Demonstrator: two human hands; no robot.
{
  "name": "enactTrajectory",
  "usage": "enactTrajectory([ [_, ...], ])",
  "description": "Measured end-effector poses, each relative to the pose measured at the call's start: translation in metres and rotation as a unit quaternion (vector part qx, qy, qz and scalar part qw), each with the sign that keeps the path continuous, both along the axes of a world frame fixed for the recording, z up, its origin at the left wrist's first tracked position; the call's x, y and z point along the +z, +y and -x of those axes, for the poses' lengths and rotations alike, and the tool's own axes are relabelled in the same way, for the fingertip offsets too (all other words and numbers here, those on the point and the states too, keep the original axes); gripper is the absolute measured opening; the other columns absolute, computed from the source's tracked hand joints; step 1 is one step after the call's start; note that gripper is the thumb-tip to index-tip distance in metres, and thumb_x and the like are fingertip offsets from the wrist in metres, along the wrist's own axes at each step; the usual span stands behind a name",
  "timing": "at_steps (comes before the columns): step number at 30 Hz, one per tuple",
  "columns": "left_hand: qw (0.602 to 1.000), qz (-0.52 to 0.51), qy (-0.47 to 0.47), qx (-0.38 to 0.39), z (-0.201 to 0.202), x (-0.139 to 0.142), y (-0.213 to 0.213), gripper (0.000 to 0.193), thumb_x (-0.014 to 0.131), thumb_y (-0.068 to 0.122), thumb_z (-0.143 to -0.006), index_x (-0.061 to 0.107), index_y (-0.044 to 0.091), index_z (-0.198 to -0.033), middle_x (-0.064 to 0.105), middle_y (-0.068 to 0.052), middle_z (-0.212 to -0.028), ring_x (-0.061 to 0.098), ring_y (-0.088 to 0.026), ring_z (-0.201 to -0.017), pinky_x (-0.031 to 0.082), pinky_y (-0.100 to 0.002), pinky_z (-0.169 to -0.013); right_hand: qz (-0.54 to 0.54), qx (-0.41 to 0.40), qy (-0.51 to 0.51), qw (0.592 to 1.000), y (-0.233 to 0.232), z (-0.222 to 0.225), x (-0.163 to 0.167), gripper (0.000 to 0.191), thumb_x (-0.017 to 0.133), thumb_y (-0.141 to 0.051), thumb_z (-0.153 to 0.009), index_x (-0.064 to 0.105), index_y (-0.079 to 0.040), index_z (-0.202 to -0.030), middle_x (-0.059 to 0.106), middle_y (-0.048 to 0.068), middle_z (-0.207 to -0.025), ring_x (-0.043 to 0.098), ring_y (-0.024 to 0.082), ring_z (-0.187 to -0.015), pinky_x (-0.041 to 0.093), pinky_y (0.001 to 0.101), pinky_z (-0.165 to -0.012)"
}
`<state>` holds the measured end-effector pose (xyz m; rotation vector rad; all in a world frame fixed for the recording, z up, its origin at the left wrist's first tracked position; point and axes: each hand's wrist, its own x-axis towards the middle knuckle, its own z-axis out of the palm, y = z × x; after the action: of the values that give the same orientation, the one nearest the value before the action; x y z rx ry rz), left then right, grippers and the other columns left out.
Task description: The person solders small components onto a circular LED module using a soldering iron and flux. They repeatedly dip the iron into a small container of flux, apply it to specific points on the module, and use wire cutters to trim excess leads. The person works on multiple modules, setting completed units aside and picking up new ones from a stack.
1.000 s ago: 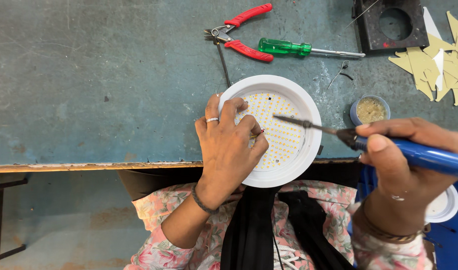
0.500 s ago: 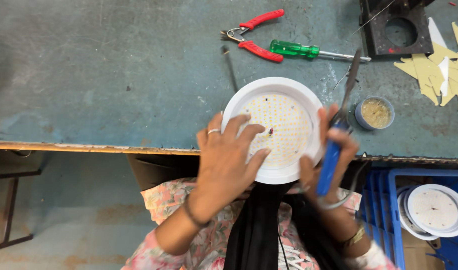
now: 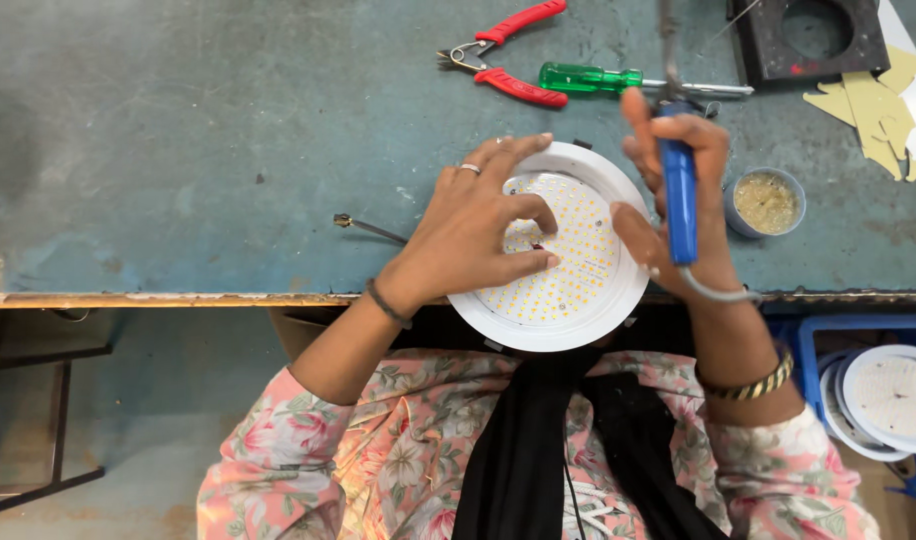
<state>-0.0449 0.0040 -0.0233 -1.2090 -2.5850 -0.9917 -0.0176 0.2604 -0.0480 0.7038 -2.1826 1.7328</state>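
A round white lamp panel (image 3: 578, 262) dotted with small yellow diodes lies at the near edge of the blue-green workbench (image 3: 198, 130). My left hand (image 3: 478, 225) rests flat on it, fingers spread over the diode field, a ring on one finger. My right hand (image 3: 678, 200) grips a blue-handled soldering iron (image 3: 680, 195) upright at the panel's right rim, its metal tip pointing away toward the back of the bench, off the panel. Its cord loops below my wrist.
Red-handled pliers (image 3: 508, 55) and a green screwdriver (image 3: 618, 80) lie behind the panel. A small tin of flux (image 3: 766, 200) sits to the right, a black square fixture (image 3: 803, 35) and yellow card scraps (image 3: 883, 100) at the back right. A blue crate of finished panels (image 3: 883, 400) stands below the bench.
My right hand has swung the soldering iron from lying across the panel to upright at its right rim, tip pointing away. My left hand has spread wider over the diodes.
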Motion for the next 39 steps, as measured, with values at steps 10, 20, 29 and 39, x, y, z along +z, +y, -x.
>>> enactTrajectory([
  [10,0.991,-0.029,-0.042,0.122,0.000,-0.010,0.007,0.026,0.079,0.026,-0.075,0.073,0.024,-0.099,0.046,-0.006,-0.154,0.044,-0.038,-0.141,0.039,-0.051,-0.105,0.115,-0.083,0.035,0.989,-0.042,-0.055,-0.040,0.069,0.068,0.001,-0.096,0.025,-0.022,-0.144,0.025,0.023,-0.171,0.021,0.029,-0.160,0.022,0.0430,-0.133],
  [20,0.988,-0.057,-0.126,0.074,0.006,0.002,-0.010,0.008,0.074,0.022,-0.092,0.076,0.024,-0.100,0.060,-0.003,-0.145,0.045,-0.033,-0.145,0.015,-0.067,-0.126,0.036,-0.016,-0.004,0.999,-0.017,-0.014,-0.024,0.075,0.050,0.014,-0.081,0.027,-0.016,-0.146,0.037,0.022,-0.163,0.029,0.029,-0.162,0.019,0.0447,-0.139],
  [29,0.998,0.041,0.040,-0.001,0.019,0.001,-0.013,0.012,0.082,0.023,-0.081,0.080,0.025,-0.092,0.063,0.004,-0.135,0.034,-0.034,-0.149,0.011,-0.078,-0.115,0.027,-0.006,-0.022,0.999,-0.015,-0.010,-0.026,0.070,0.047,0.014,-0.082,0.028,-0.014,-0.142,0.041,0.024,-0.161,0.031,0.029,-0.160,0.020,0.0452,-0.135],
  [39,1.000,0.012,0.014,0.007,0.020,-0.006,-0.009,0.008,0.083,0.022,-0.080,0.078,0.021,-0.086,0.070,0.007,-0.114,0.041,-0.034,-0.148,0.038,-0.053,-0.102,0.030,-0.006,-0.024,0.999,-0.014,-0.010,-0.029,0.070,0.047,0.014,-0.081,0.028,-0.013,-0.142,0.040,0.025,-0.164,0.029,0.029,-0.160,0.020,0.0456,-0.135],
])
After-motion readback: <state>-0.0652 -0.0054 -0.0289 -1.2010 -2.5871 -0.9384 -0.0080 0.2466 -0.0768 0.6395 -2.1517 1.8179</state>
